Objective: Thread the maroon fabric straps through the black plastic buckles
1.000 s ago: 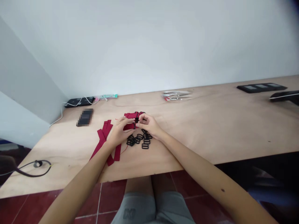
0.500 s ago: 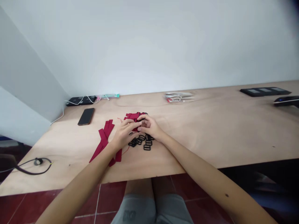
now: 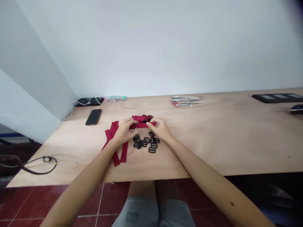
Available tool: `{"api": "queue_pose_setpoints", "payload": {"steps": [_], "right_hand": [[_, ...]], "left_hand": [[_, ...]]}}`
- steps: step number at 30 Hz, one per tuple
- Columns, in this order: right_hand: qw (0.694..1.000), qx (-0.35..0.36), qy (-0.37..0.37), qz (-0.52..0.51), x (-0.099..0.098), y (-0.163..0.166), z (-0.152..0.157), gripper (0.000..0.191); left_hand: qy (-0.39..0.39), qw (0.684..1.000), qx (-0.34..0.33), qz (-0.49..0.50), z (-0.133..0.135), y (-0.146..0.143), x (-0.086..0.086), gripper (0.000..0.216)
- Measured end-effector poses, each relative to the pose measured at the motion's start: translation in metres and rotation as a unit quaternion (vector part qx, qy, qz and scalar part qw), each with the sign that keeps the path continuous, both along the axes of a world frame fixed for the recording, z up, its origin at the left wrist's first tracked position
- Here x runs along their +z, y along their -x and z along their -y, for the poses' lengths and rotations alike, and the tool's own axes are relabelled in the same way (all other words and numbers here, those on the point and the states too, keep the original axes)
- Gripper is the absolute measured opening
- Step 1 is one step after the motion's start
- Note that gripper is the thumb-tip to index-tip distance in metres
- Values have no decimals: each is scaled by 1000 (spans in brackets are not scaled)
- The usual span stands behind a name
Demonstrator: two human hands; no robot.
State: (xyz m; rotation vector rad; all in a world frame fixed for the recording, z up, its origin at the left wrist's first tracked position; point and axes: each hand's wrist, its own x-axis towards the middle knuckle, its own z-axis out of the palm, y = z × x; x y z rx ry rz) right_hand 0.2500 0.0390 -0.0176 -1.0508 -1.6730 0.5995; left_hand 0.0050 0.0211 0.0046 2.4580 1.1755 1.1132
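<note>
Centrally, a red strap (image 3: 143, 125) stretches sideways.
Fingers of left hand (image 3: 124, 130) and right hand (image 3: 162, 129) grip its ends; black buckles (image 3: 153, 145) lie below.

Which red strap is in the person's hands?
The red strap running between the left hand and right hand. The buckled straps lie just behind it; the loose straps lie either side of the left forearm.

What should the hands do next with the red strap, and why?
Maybe lay the red strap down beside the other straps. It stretches between the left hand and the right hand, with what looks like a black buckle at its left end. The straps just beyond have black buckles too, so it seems to match them.
</note>
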Motion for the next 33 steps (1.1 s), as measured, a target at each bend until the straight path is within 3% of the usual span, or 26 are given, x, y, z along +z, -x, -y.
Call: {"api": "queue_pose_setpoints", "payload": {"steps": [4,11,15,17,21,25,33], "right_hand": [[996,62,62,-29,-5,0,-1,31],[991,119,48,22,-4,11,9,24],[997,76,3,17,-3,11,12,33],[994,91,-37,52,0,11,16,34],[967,195,-88,140,6,14,24,4],[934,263,-71,231,9,20,28,26],[938,239,-69,240,11,19,26,19]], "left_hand": [[14,999,10,-46,-5,6,-4,32],[53,993,-76,-76,-10,-1,-9,20],[50,997,-21,-58,-15,2,-13,21],[53,998,15,-36,-15,3,-14,19],[68,996,48,-6,-15,2,-15,15],[71,996,49,-12,-14,1,-14,16],[81,996,45,-10,-13,2,-13,19]]}}
